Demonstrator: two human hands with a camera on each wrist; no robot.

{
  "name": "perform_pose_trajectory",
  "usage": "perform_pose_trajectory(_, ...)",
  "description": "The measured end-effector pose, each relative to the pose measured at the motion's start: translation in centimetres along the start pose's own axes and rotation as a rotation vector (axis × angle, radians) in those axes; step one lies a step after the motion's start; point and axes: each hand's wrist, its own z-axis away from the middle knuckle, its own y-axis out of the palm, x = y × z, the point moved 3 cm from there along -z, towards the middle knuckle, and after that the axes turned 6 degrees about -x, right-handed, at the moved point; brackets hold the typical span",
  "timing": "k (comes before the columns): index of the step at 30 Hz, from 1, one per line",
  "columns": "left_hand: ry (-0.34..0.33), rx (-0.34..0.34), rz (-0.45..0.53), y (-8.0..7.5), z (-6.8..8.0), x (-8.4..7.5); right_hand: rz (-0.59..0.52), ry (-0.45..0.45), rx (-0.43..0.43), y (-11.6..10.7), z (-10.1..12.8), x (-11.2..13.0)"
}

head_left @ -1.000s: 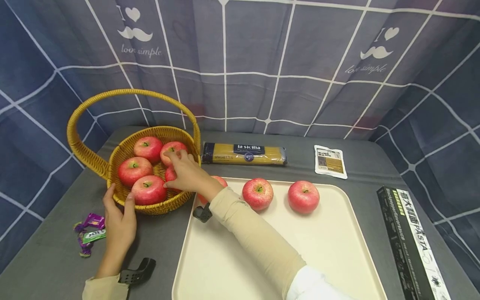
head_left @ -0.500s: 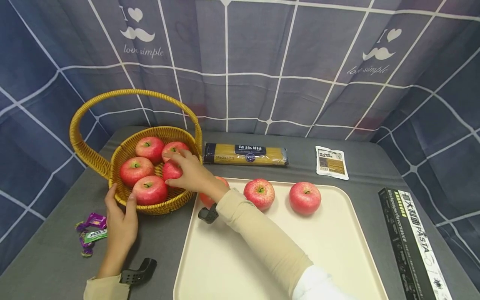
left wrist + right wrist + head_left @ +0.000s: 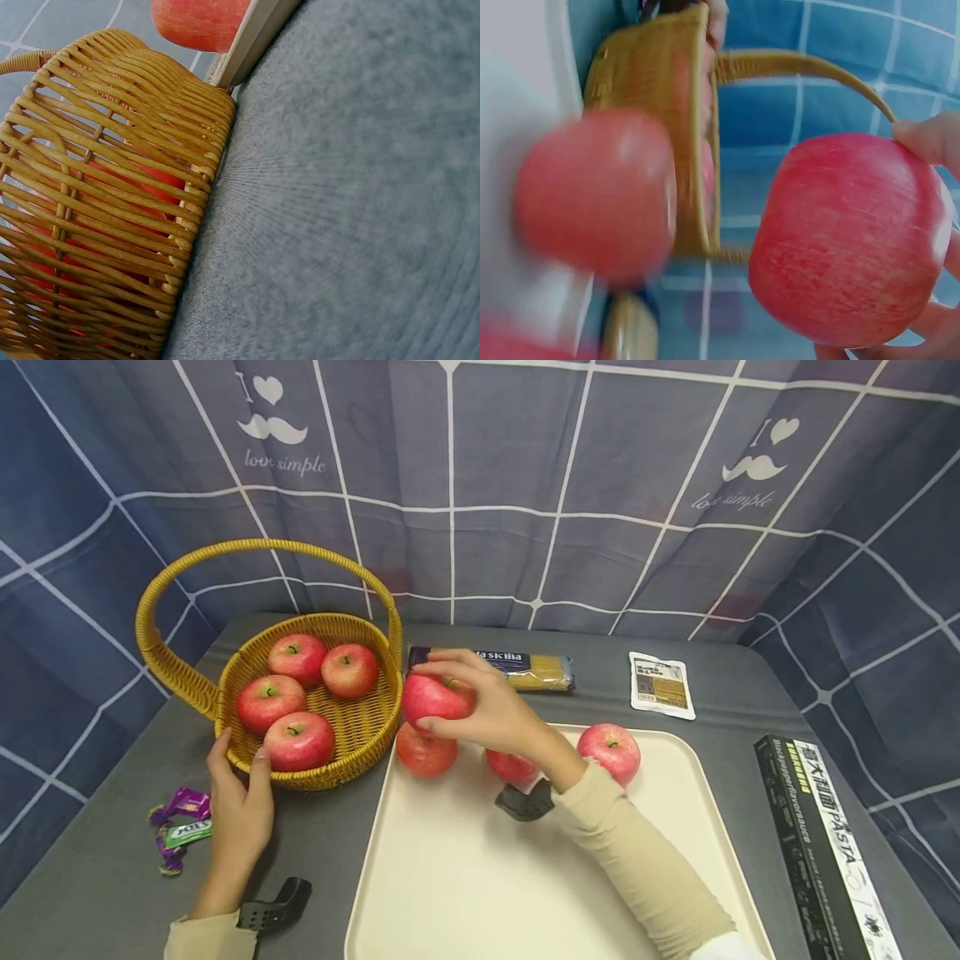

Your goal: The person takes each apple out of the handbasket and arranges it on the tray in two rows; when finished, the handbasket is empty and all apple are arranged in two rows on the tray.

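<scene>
My right hand [image 3: 487, 706] holds a red apple [image 3: 435, 697] in the air, just right of the wicker basket [image 3: 375, 752] and above the tray's back left corner. The right wrist view shows that apple [image 3: 851, 240] close up, between thumb and fingers. Several apples [image 3: 300, 741] lie inside the basket. My left hand [image 3: 243, 810] rests against the basket's near left rim, its fingers fairly straight. On the cream tray [image 3: 465, 860] a row of apples sits along the back edge; the middle apple [image 3: 512, 766] is partly covered by my right wrist.
Behind the tray lies a spaghetti pack [image 3: 540, 673], partly hidden by my right hand. A white pouch [image 3: 660, 685] is at the back right, and a black pasta box [image 3: 821, 852] along the right. Wrapped candies [image 3: 183, 827] lie left of my left hand.
My right hand has lifted an apple from the basket's right side and carried it right, over the tray's corner. The basket's right side now shows bare wicker. My left hand stays put.
</scene>
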Motion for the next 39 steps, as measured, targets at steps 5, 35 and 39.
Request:
perform_pose_trajectory(5, 0.004, -0.003, 0.008, -0.1, 0.0, 0.0, 0.058, 0.058, -0.115, -6.6, 4.7, -3.0)
perform_pose_trajectory(35, -0.010, 0.011, 0.002, 0.1, 0.1, 0.0, 0.436, 0.278, -0.123, -16.7, 19.8, -12.5)
perform_pose_trajectory(39, -0.013, 0.016, -0.001, 0.1, 0.1, 0.0, 0.425, 0.300, -0.150, -17.1, 18.9, -11.5)
